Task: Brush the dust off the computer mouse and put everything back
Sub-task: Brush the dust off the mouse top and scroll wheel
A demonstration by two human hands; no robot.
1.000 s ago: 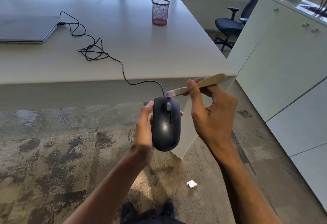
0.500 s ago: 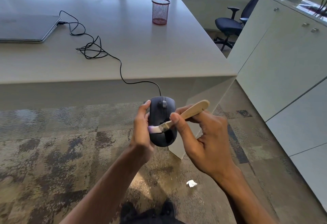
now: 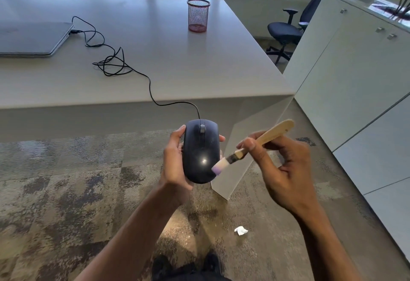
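A black wired computer mouse (image 3: 200, 151) is held off the desk, over the carpet, its top facing me. My left hand (image 3: 174, 163) grips it from the left side and underneath. My right hand (image 3: 281, 165) holds a small wooden-handled brush (image 3: 261, 139) like a pen. The pale bristles (image 3: 218, 167) touch the mouse's lower right edge. The mouse's black cable (image 3: 111, 63) runs up over the desk edge, coils on the white desk (image 3: 166, 65), and reaches a closed grey laptop (image 3: 31, 39).
A red mesh pen cup (image 3: 198, 15) stands far back on the desk. White cabinets (image 3: 355, 76) line the right side, with a dark office chair (image 3: 286, 30) beyond. A crumpled white scrap (image 3: 240, 230) lies on the carpet near my shoes (image 3: 188, 265).
The brush swept from the mouse's front end, across its middle left, to its lower right edge. The right hand moved right with it. The left hand kept the mouse nearly in place.
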